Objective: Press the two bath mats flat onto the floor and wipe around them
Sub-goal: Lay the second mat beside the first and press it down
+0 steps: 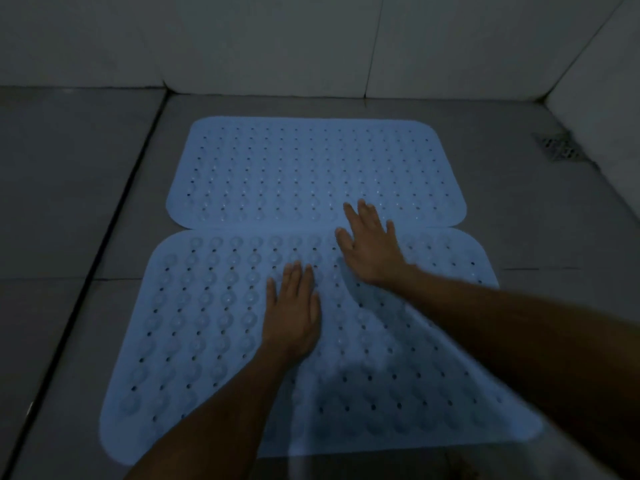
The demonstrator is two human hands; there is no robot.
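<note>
Two blue mats lie side by side on the gray floor [79, 188], edges touching. My left hand [292, 313] presses flat on the near mat [194, 327], fingers straight. My right hand [369, 247], fingers spread, reaches onto the far mat [294, 161].

far mat [311, 168]: light blue, rows of small dark holes, pale round bumps
near mat [207, 323]: light blue, same dotted hole pattern, round bumps
floor [69, 202]: grey tiles, dark joint lines
wall [242, 39]: white tiles
drain [559, 147]: grey, grid pattern
</note>
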